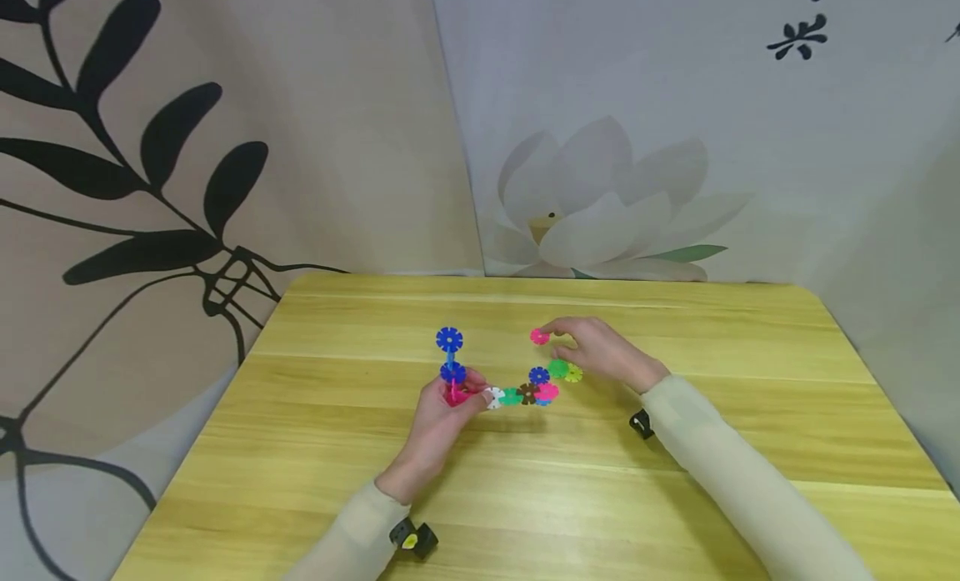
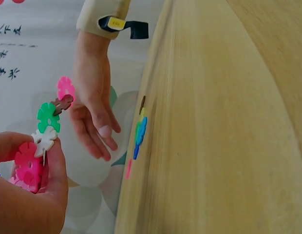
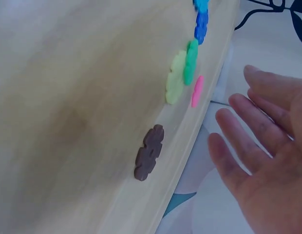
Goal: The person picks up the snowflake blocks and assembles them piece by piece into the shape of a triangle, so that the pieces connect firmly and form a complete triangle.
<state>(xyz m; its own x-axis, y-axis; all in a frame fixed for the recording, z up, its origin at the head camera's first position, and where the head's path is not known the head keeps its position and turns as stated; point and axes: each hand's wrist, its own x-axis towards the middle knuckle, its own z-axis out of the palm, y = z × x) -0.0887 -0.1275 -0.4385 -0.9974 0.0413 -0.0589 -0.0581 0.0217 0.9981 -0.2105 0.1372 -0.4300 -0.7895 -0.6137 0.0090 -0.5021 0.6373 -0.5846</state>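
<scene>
My left hand [image 1: 438,418] grips a chain of interlocking snowflake discs by a pink disc [image 2: 27,158]. From there the chain runs through a white disc [image 2: 44,140], a green disc [image 2: 47,117] and a brown disc [image 2: 63,103] to a pink end disc [image 2: 66,87]. A blue disc [image 1: 449,340] tops the chain's other, upright end. My right hand [image 3: 273,146] hovers with spread, relaxed fingers and holds nothing. In the head view its fingertips overlap a loose pink disc [image 1: 539,337], but the right wrist view shows this disc lying apart on the table.
Loose discs lie on the wooden table [image 1: 600,498]: a dark brown one [image 3: 149,152], a yellow-green one [image 3: 176,78], a green one [image 3: 191,62], a blue one [image 3: 201,27] and a light blue one [image 3: 201,5]. A printed cloth backdrop [image 1: 360,147] stands behind the table's far edge.
</scene>
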